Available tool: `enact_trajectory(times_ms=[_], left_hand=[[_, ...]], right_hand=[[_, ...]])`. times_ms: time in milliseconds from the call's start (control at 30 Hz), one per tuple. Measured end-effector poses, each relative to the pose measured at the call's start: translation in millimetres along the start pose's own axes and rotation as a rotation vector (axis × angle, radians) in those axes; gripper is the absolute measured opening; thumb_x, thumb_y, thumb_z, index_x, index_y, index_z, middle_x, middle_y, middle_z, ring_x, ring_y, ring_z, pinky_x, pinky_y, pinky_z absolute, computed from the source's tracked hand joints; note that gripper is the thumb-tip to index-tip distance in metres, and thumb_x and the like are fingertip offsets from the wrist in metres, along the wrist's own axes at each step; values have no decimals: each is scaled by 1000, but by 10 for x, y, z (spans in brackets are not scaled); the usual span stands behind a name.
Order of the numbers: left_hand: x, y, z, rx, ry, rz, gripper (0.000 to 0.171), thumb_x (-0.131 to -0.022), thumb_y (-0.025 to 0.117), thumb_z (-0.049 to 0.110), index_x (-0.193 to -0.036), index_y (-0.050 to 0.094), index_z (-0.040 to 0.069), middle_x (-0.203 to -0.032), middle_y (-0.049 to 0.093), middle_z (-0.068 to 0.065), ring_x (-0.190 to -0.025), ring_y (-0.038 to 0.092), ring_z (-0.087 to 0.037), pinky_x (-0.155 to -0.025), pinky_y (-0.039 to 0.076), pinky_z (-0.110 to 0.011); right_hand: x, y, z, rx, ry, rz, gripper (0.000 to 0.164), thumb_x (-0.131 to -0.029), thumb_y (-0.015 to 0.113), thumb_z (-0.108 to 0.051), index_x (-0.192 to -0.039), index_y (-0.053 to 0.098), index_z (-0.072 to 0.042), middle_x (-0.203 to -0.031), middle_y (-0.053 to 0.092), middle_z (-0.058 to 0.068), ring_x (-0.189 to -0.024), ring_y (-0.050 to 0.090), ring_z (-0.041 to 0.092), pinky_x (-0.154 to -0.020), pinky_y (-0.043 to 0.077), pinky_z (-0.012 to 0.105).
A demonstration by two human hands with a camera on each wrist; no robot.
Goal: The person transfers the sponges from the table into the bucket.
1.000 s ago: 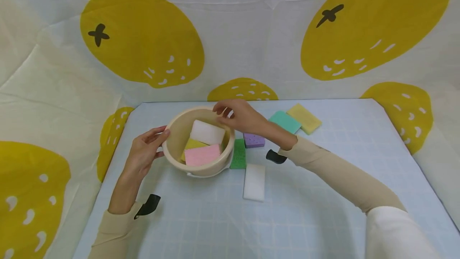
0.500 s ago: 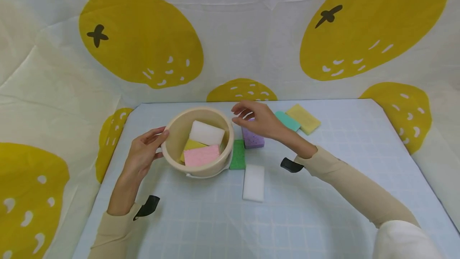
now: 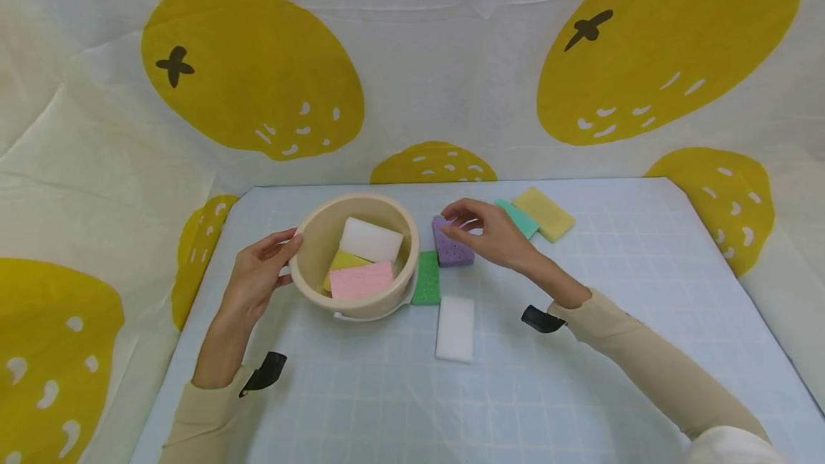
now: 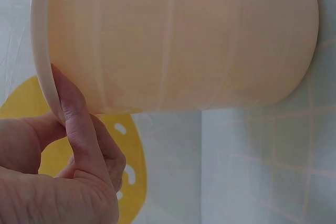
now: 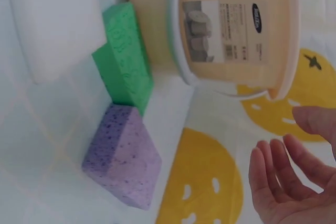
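Observation:
A cream bucket [image 3: 316, 242] stands left of the table's middle. My left hand [image 3: 253, 269] pinches its rim, with thumb and finger on either side of the lip [image 4: 43, 51]. Inside the bucket lie a white sponge [image 3: 370, 239], a pink sponge [image 3: 362, 281] and a partly covered yellow one [image 3: 341, 262]. Over the purple sponge [image 3: 455, 249], my right hand [image 3: 493, 233] hovers with fingers loosely bent. In the right wrist view, that right hand [image 5: 296, 177] holds nothing and is apart from the purple sponge [image 5: 126, 156].
Beside the bucket is a green sponge [image 3: 426, 279], with a white sponge [image 3: 455, 329] nearer me. A teal sponge [image 3: 519, 219] and a pale yellow one [image 3: 543, 214] lie at the back right. The bucket's white handle [image 5: 181, 72] hangs down on its right side.
My right hand has moved from over the bucket's right rim, rightward and nearer me, to above the purple sponge. The left hand and the bucket have stayed put.

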State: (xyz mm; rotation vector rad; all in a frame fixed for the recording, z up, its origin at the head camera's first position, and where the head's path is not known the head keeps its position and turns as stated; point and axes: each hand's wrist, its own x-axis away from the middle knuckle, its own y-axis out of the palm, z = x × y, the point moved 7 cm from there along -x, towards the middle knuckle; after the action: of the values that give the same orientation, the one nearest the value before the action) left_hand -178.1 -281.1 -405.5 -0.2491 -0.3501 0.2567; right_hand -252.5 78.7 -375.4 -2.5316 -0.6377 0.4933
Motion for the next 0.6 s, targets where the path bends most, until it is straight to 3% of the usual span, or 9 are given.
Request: enact_trajectory(times_ms=[200, 600], left_hand=[[5, -2, 6, 1, 15, -4, 68, -93, 72, 51, -147, 56, 12, -132, 63, -6, -96, 64, -8, -74, 60, -22], [-10, 9, -16, 6, 15, -12, 68, -93, 72, 51, -147, 57, 14, -131, 64, -4, -96, 64, -8, -73, 60, -22]], right_hand=[[157, 21, 140, -17, 12, 26, 28, -97, 73, -15, -121, 68, -1, -118, 70, 13, -103, 68, 26, -93, 58, 42], [456, 119, 427, -86, 81, 47, 31, -97, 73, -12, -123, 66, 4, -119, 67, 23, -104, 68, 28, -94, 57, 41]])
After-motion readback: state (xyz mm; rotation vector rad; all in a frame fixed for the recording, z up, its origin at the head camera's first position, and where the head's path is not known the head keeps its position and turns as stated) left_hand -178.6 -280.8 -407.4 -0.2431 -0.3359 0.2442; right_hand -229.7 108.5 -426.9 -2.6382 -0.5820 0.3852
